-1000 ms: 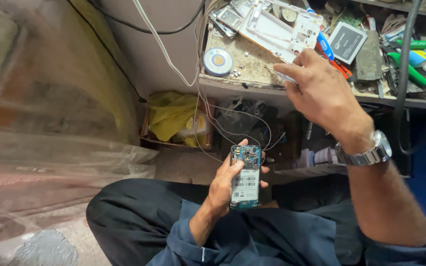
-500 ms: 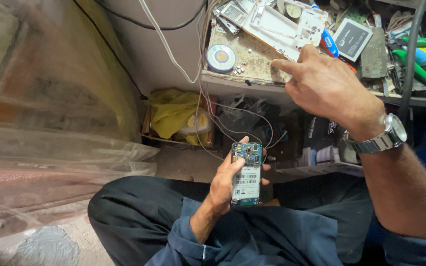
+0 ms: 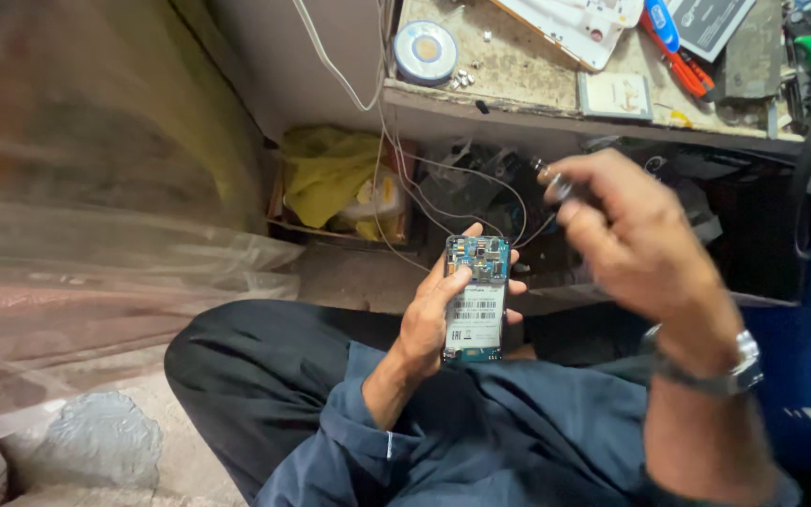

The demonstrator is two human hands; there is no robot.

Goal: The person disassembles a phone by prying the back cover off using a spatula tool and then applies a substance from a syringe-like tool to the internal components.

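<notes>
- The left hand [image 3: 434, 314] holds an opened phone [image 3: 476, 299] upright at the centre of the frame, above the lap; its fingers wrap the edges and the thumb lies along the left side, with the bare circuit board showing at the top.
- The right hand [image 3: 635, 244], right of centre, has its fingers closed around a small dark tool [image 3: 556, 185] (too blurred to tell its kind), near the phone's top but apart from it.
- A wristwatch [image 3: 720, 371] sits on the right wrist.
- Thin wires [image 3: 396, 169] hang from the table [image 3: 518, 70] at the top, passing just behind the phone.
- On the table: a solder reel [image 3: 424, 52], a white panel [image 3: 579, 23], a red-handled tool [image 3: 673, 52].
- A yellow cloth [image 3: 330, 174] lies under the table, upper left of centre.
</notes>
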